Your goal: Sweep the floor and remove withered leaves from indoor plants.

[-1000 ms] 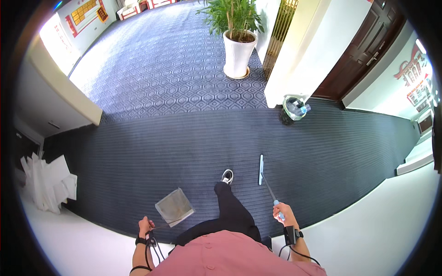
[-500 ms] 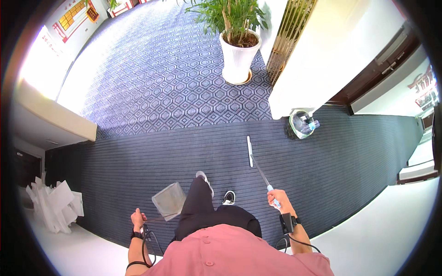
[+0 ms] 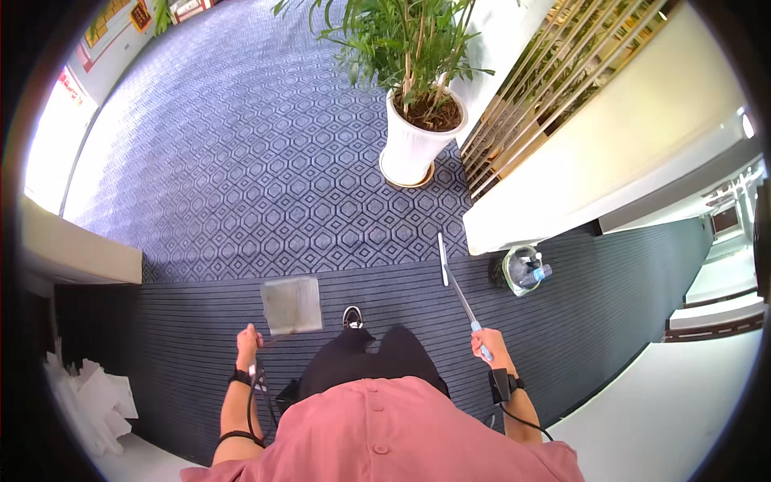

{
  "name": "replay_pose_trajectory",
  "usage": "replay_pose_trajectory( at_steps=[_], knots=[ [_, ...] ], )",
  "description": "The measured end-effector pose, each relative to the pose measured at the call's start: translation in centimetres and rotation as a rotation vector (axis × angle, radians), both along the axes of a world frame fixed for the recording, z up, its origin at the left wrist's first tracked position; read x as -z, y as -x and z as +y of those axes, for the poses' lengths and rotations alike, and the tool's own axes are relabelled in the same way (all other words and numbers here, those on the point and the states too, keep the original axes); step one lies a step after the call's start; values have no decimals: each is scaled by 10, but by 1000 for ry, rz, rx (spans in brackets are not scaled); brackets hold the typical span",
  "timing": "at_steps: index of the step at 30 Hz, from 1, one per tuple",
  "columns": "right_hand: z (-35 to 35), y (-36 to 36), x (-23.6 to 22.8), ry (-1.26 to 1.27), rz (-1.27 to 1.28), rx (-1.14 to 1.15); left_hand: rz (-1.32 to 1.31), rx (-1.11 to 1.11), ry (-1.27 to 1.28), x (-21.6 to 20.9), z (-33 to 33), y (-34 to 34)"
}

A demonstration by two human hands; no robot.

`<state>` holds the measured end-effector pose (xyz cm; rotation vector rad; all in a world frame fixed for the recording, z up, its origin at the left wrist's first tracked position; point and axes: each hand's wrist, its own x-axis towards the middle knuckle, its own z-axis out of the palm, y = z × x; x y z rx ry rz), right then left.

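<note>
My left hand [image 3: 249,339] is closed round a thin handle leading to a grey, square-mouthed dustpan [image 3: 291,306]. The pan hangs ahead of my left leg, above or on the dark striped carpet; which of the two I cannot tell. In my right hand [image 3: 491,347] is the pale blue grip of a long-handled squeegee [image 3: 462,299]. Its narrow white head points forward, where the striped carpet meets the patterned one. Both wrists carry black straps with cables.
A wastebasket [image 3: 514,281] with plastic bottles stands right of the squeegee, by the wall corner. Ahead is a white pot [image 3: 414,149] with a leafy plant, beside a slatted screen [image 3: 554,88]. White scrap boards [image 3: 92,406] lean at the left. A low wall [image 3: 80,245] juts in there.
I have stepped forward: the plant pot, wastebasket and carpet seam are closer. The dustpan has swung ahead from beside my leg. My right hand keeps its hold on the squeegee.
</note>
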<state>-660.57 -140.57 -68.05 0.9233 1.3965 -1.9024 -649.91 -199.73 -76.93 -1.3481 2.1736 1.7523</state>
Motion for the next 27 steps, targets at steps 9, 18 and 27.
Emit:
replay_pose_trajectory(
  at_steps=[9,18,27],
  knots=[
    [-57,166,33,-59,85,-39,52,-127,-43,-59,-52,112],
    [-182,290,59,-105,171,-548,29,-354,-61,-98,-92,141],
    [-141,317,-31,540,-431,198,-117,-639,-66,-65,-137,121]
  ],
)
